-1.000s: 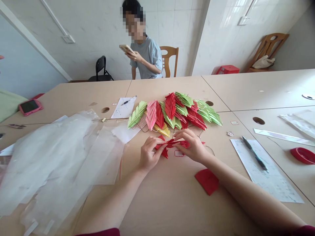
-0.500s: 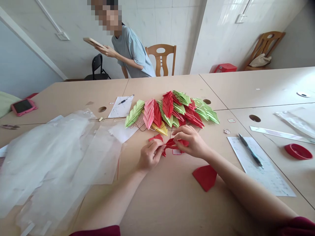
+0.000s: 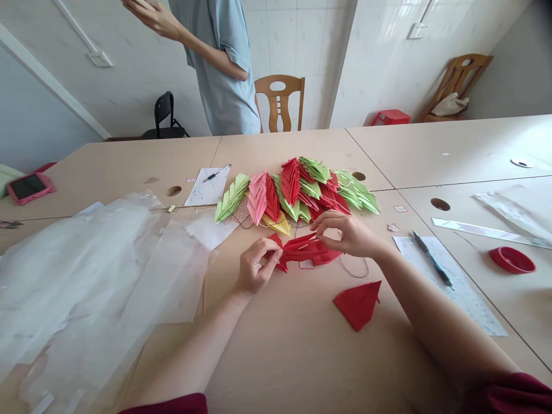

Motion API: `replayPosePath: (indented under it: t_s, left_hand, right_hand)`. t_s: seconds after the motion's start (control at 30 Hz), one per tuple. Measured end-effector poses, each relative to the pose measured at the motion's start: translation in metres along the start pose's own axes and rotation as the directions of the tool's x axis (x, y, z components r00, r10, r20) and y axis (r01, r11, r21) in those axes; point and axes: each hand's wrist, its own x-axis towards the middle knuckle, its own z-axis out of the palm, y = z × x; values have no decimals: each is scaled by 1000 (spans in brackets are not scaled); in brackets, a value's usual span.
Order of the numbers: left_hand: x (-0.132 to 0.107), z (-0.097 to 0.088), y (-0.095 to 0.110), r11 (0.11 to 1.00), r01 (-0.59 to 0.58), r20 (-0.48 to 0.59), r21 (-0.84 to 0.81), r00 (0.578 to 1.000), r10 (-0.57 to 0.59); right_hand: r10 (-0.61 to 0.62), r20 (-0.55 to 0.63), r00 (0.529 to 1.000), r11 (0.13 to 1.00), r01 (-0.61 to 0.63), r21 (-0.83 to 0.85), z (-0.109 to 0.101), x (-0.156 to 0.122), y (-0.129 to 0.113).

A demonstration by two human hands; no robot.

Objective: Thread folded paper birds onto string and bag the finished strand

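A red folded-paper piece (image 3: 302, 250) stretches between my hands just above the table. My left hand (image 3: 257, 267) pinches its left end between thumb and fingers. At its right part, my right hand (image 3: 350, 234) has thumb and fingertips closed on the upper folds. A thin cord (image 3: 360, 275) loops out from under the right end. Nearer to me lies a separate folded red paper (image 3: 359, 305), flat on the table. Just beyond my hands, a pile of pleated paper leaves in green (image 3: 233, 198), pink (image 3: 257, 197), red (image 3: 290, 181) and yellow (image 3: 280, 223) spreads out.
Translucent plastic sheets (image 3: 90, 276) cover the left side of the table. To the right are a written sheet (image 3: 470, 305), a pen (image 3: 433, 261), a ruler-like strip (image 3: 483, 231) and a red tape ring (image 3: 512, 260). A person in a light blue shirt (image 3: 228, 75) stands across the table.
The red paper between my hands has spread wider, and my right hand has shifted right and slightly up. The person opposite has straightened up. The cord loop has come into view.
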Motion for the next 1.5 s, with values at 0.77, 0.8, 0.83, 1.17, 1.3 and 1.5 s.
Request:
replayPosePath:
  t_s: [0.77, 0.8, 0.83, 1.17, 1.3, 1.5]
  left_hand:
    - [-4, 6, -4, 995, 64, 3, -76, 998, -64]
    - [-4, 6, -4, 995, 74, 3, -73, 997, -74]
    - [-3, 6, -3, 994, 83, 4, -71, 997, -83]
    - [3, 5, 2, 994, 55, 103, -94, 994, -46]
    - [5, 2, 0, 995, 57, 130, -88, 990, -45]
    - [5, -1, -3, 996, 60, 105, -68, 993, -53]
  right_hand:
    - [193, -49, 980, 907, -159, 389, 49, -2, -6]
    - [202, -63, 977, 904, -161, 396, 51, -2, -6]
    - [207, -74, 976, 900, -160, 405, 54, -2, -7]
    - [151, -136, 979, 937, -99, 334, 53, -2, -8]
    - [143, -108, 984, 955, -108, 275, 39, -1, -8]
    - [158, -131, 979, 944, -110, 312, 11, -1, 0]
